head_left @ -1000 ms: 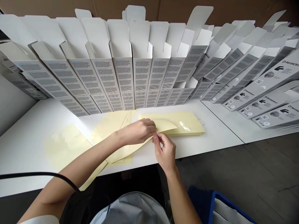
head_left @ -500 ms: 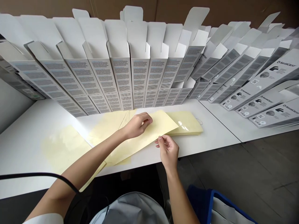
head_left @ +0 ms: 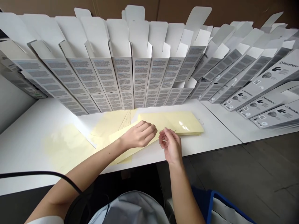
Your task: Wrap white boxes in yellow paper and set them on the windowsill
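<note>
in the head view, the left hand [head_left: 140, 134] is over a long yellow sheet [head_left: 128, 152], with its fingers curled in; its thumb is hidden, so i cannot tell if it pinches something; the right hand [head_left: 171, 143] is just beside it, palm turned toward it, with a gap between the two; its fingers are bent and its thumb is up near the first finger; i cannot tell if a tiny thing is pinched there; the long yellow sheet lies slanted on the white desk [head_left: 221, 130], partly under the left hand and arm; a neat yellow stack [head_left: 170, 121] lies behind the hands and to the right, with a shiny spot on top; more yellow paper [head_left: 70, 146] lies to the left; tall boxes [head_left: 122, 74] with open flaps stand in a row at the back; at the right are boxes marked silvercrest [head_left: 268, 77]; a black cord [head_left: 35, 173] bends across the lower left.
</note>
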Available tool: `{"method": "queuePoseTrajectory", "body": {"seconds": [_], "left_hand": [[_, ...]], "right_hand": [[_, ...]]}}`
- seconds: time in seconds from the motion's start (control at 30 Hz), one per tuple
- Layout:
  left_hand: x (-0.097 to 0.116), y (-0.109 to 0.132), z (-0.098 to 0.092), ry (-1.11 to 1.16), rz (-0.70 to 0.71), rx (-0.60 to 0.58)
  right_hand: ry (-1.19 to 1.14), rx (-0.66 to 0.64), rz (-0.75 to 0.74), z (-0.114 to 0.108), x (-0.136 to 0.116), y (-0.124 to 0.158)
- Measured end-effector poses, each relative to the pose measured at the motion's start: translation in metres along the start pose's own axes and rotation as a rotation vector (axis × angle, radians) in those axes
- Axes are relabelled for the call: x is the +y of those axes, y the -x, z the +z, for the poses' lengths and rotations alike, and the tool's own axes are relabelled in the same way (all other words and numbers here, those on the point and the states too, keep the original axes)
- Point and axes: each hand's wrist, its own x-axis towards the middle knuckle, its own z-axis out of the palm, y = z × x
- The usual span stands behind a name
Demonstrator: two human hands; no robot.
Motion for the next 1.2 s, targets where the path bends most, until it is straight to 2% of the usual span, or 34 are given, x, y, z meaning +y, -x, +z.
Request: {"method": "queuePoseTrajectory", "body": {"seconds": [0.23, 0.47, 0.67, 0.8, 0.87, 0.97, 1.1, 1.2], "left_hand": [[-0.002, 0.014, -0.009, -0.078, 0.119, -0.035], [-0.006, 0.03, -0.017, -0.111, 0.143, -0.024], [-0.011, 0.05, -0.033, -0.152, 0.102, -0.046], [-0.021, 0.077, -0.053, -0.198, 0.005, -0.068], [-0.026, 0.096, -0.065, -0.203, -0.102, -0.063], [-0.032, 0.125, -0.084, -0.129, -0.384, -0.003], [-0.039, 0.165, -0.113, 0.09, -0.937, 0.252], [-0.052, 0.196, -0.135, 0.225, -1.436, 0.446]], "right_hand": [[0.016, -0.08, 0.056, 0.008, 0.0, -0.004], [0.111, -0.168, 0.078, 0.017, 0.001, -0.003], [0.262, -0.23, -0.017, 0.033, 0.01, -0.006], [0.454, -0.292, -0.159, 0.067, 0.014, -0.011], [0.529, -0.322, -0.247, 0.093, 0.016, -0.011], [0.574, -0.383, -0.384, 0.138, 0.022, -0.009], [0.544, -0.498, -0.478, 0.199, 0.037, -0.006], [0.461, -0.621, -0.427, 0.245, 0.052, -0.005]]}}
